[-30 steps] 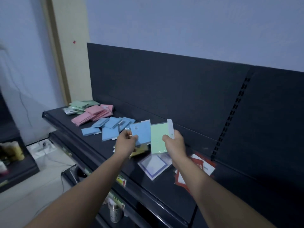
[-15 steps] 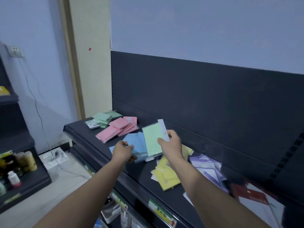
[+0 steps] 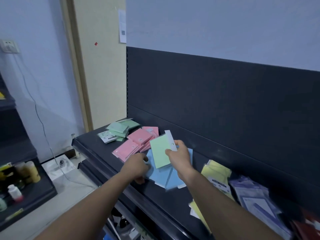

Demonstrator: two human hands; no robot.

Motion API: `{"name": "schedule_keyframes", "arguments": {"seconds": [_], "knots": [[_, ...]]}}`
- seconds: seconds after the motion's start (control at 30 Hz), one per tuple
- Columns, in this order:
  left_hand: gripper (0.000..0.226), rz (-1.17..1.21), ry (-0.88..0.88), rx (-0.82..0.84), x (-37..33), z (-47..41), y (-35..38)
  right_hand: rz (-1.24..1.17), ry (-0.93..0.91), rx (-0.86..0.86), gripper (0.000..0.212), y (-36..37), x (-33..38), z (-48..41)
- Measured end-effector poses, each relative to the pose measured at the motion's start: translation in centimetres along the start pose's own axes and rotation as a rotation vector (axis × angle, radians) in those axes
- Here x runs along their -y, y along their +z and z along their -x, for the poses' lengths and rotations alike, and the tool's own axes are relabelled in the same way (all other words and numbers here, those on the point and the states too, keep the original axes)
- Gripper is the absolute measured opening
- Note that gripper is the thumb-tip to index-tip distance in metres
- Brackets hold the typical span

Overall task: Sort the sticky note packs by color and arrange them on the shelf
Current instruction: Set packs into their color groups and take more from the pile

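Green pack (image 3: pixel 161 151) pinched in right hand (image 3: pixel 180 155), left hand (image 3: pixel 136 166) on blue packs (image 3: pixel 166 177)

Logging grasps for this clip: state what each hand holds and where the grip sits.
Right hand holds the green pack by its right edge, near the white header. Left hand rests on the blue packs; whether it holds one cannot be told.

Both forearms (image 3: pixel 97 201) bare, no sleeves or jewellery.
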State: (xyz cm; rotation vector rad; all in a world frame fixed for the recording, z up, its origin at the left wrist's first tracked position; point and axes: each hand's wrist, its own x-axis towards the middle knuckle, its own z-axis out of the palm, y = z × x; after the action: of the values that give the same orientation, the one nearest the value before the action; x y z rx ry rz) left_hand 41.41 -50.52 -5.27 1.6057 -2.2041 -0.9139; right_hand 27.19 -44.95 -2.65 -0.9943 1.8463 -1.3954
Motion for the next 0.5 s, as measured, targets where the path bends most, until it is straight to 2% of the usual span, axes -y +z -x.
{"name": "schedule_keyframes", "arguments": {"seconds": [0.07,0.13,0.23,0.33,0.47,0.5], "knots": [[0.024,-0.116,0.018,0.002,0.0,-0.9,-0.6,0.008,0.001,0.038,0.021,0.9,0.4,-1.1],[0.011,-0.057,-0.005,-0.008,0.1,-1.7,-1.4,0.009,-0.013,0.07,0.023,1.9,0.9,-2.2],[0.032,0.287,-0.045,-0.082,0.2,-3.4,-3.1,0.014,-0.038,0.098,0.024,3.6,1.8,-3.8],[0.029,0.655,-0.074,-0.071,0.8,-3.9,-5.1,-0.002,-0.051,0.128,0.025,5.6,2.7,-5.1],[0.017,0.675,-0.066,-0.182,3.5,-6.1,-6.6,0.001,-0.076,0.191,0.012,8.6,4.2,-6.4],[0.011,0.693,-0.084,-0.217,4.3,-6.9,-7.1,0.013,-0.075,0.208,0.015,9.4,4.5,-6.7]]}}
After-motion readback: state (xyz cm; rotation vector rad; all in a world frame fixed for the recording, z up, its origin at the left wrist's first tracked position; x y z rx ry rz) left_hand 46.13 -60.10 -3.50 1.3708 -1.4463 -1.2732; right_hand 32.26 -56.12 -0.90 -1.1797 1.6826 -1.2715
